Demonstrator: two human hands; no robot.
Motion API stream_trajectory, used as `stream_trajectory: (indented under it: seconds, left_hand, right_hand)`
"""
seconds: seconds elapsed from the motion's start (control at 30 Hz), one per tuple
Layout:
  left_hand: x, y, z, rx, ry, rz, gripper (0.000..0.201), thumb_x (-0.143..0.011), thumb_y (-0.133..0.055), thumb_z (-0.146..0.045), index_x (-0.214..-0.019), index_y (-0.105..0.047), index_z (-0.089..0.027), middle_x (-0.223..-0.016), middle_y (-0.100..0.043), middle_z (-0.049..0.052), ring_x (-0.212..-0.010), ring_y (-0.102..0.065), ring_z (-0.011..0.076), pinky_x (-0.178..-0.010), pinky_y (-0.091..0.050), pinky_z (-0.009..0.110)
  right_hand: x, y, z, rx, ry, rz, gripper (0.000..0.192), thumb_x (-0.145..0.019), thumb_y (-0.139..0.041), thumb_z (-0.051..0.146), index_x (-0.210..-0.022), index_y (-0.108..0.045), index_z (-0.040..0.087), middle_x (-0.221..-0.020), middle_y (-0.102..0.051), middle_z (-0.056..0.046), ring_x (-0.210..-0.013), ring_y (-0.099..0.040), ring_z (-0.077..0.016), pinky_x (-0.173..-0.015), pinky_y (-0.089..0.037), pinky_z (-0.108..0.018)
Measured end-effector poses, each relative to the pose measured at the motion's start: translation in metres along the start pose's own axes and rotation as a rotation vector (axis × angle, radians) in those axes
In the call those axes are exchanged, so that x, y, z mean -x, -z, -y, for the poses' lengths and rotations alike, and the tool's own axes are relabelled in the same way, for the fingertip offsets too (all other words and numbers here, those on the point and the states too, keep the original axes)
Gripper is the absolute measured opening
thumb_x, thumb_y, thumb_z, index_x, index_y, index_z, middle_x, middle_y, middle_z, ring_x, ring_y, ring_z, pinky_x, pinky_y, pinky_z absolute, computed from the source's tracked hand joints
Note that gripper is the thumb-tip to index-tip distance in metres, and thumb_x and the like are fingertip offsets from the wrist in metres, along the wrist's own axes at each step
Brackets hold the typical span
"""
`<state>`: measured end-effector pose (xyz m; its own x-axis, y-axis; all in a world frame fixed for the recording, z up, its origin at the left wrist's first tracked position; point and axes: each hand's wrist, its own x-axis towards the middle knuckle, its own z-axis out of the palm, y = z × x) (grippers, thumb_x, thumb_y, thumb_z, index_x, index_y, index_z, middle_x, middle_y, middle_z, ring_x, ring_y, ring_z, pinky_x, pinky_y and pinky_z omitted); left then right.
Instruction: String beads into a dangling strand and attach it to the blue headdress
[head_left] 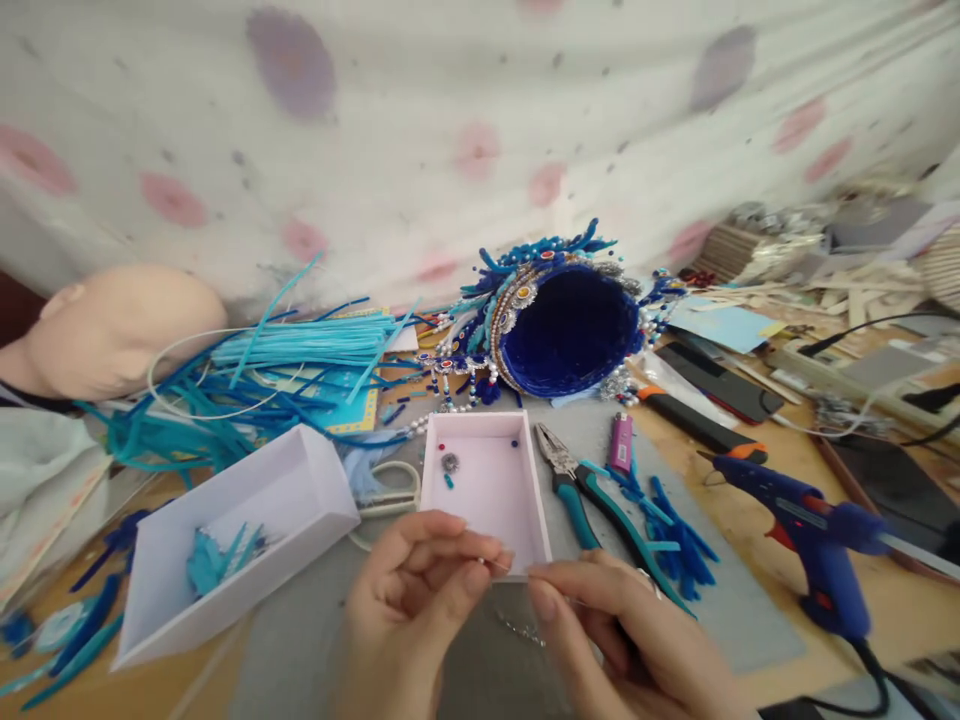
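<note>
A thin, pale, thread-like strand [503,566] spans the narrow gap between the left hand [421,592] and right hand [611,615], both pinching it at the fingertips, beside a shallow, white, rectangular box [495,495].

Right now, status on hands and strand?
Left hand, right hand pinching thin strand between them. Small white box just beyond; pliers near right hand.

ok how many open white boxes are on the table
2: the left box, holding turquoise pieces, and the middle box, left of the pliers. Others may be hidden.
</note>
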<state>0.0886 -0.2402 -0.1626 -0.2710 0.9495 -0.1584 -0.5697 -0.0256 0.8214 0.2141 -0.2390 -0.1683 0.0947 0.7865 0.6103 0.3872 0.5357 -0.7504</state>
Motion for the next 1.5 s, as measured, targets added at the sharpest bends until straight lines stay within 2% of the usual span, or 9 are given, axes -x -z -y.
stream_trajectory:
  seconds: [0.13,0.23,0.33,0.47,0.67,0.8,1.1,1.33,1.5]
  left_hand:
    - [0.003,-0.011,-0.003,0.102,-0.017,-0.091,0.033,-0.053,-0.094,-0.023,-0.078,-0.073,-0.021,-0.067,-0.076,-0.002,-0.062,-0.073,0.0109,-0.068,-0.058,0.014]
    - [0.007,-0.015,-0.005,0.114,-0.033,-0.084,0.032,-0.054,-0.093,-0.024,-0.078,-0.073,-0.021,-0.067,-0.076,-0.002,-0.062,-0.072,0.0111,-0.067,-0.058,0.014]
    - [0.008,-0.012,-0.006,0.123,-0.049,-0.075,0.031,-0.055,-0.093,-0.024,-0.079,-0.073,-0.020,-0.067,-0.076,-0.001,-0.061,-0.072,0.0114,-0.067,-0.058,0.015]
    - [0.009,-0.007,-0.006,0.129,-0.063,-0.066,0.029,-0.059,-0.091,-0.021,-0.083,-0.073,-0.020,-0.069,-0.076,-0.001,-0.063,-0.073,0.0112,-0.068,-0.058,0.015]
    - [0.011,-0.003,-0.009,0.106,-0.100,-0.043,0.029,-0.063,-0.089,-0.022,-0.088,-0.074,-0.025,-0.071,-0.077,-0.005,-0.065,-0.073,0.0084,-0.078,-0.058,0.016]
    - [0.010,-0.001,-0.008,0.111,-0.085,-0.049,0.029,-0.064,-0.089,-0.022,-0.088,-0.074,-0.024,-0.071,-0.077,-0.005,-0.064,-0.073,0.0089,-0.079,-0.058,0.016]
    - [0.010,-0.001,-0.006,0.119,-0.087,-0.037,0.027,-0.065,-0.088,-0.022,-0.088,-0.075,-0.025,-0.072,-0.077,-0.004,-0.065,-0.073,0.0085,-0.079,-0.058,0.017]
    - [0.012,-0.002,-0.004,0.127,-0.081,-0.022,0.025,-0.067,-0.086,-0.021,-0.089,-0.075,-0.024,-0.073,-0.077,-0.004,-0.064,-0.072,0.0081,-0.078,-0.058,0.017]
    - [0.013,-0.003,-0.001,0.158,-0.030,-0.026,0.029,-0.062,-0.089,-0.023,-0.087,-0.074,-0.025,-0.070,-0.076,-0.006,-0.061,-0.071,0.0079,-0.073,-0.058,0.016]
  right_hand:
    - [0.001,0.003,0.001,0.024,0.011,0.031,0.012,-0.085,-0.066,0.014,-0.086,-0.066,0.026,-0.051,-0.044,0.008,-0.040,-0.037,-0.0093,-0.042,-0.028,-0.026]
    - [0.003,0.002,0.002,0.032,0.017,0.032,0.012,-0.085,-0.066,0.014,-0.087,-0.067,0.026,-0.052,-0.040,0.009,-0.040,-0.036,-0.0091,-0.041,-0.027,-0.026]
    - [0.004,0.001,0.004,0.039,0.031,0.043,0.012,-0.085,-0.066,0.014,-0.088,-0.067,0.026,-0.050,-0.036,0.010,-0.040,-0.034,-0.0090,-0.041,-0.028,-0.025]
    - [0.004,0.000,0.007,0.059,0.065,0.073,0.013,-0.085,-0.065,0.013,-0.088,-0.066,0.026,-0.051,-0.042,0.009,-0.041,-0.038,-0.0093,-0.043,-0.030,-0.025]
    - [0.002,-0.003,0.014,0.065,0.086,0.098,0.017,-0.084,-0.066,0.009,-0.090,-0.068,0.025,-0.055,-0.040,0.008,-0.041,-0.034,-0.0083,-0.043,-0.030,-0.024]
    - [0.001,-0.005,0.015,0.051,0.076,0.100,0.019,-0.083,-0.065,0.006,-0.090,-0.068,0.024,-0.054,-0.035,0.008,-0.042,-0.033,-0.0084,-0.042,-0.029,-0.025]
    - [0.001,-0.005,0.016,0.047,0.033,0.089,0.020,-0.083,-0.065,0.007,-0.091,-0.069,0.025,-0.055,-0.033,0.009,-0.041,-0.034,-0.0082,-0.042,-0.029,-0.026]
    - [0.001,-0.005,0.015,0.018,0.025,0.080,0.018,-0.083,-0.065,0.007,-0.089,-0.070,0.024,-0.052,-0.036,0.008,-0.040,-0.033,-0.0085,-0.041,-0.028,-0.026]
    - [0.001,-0.004,0.017,0.000,0.041,0.069,0.020,-0.082,-0.065,0.006,-0.090,-0.070,0.024,-0.053,-0.048,0.007,-0.040,-0.035,-0.0082,-0.041,-0.032,-0.025]
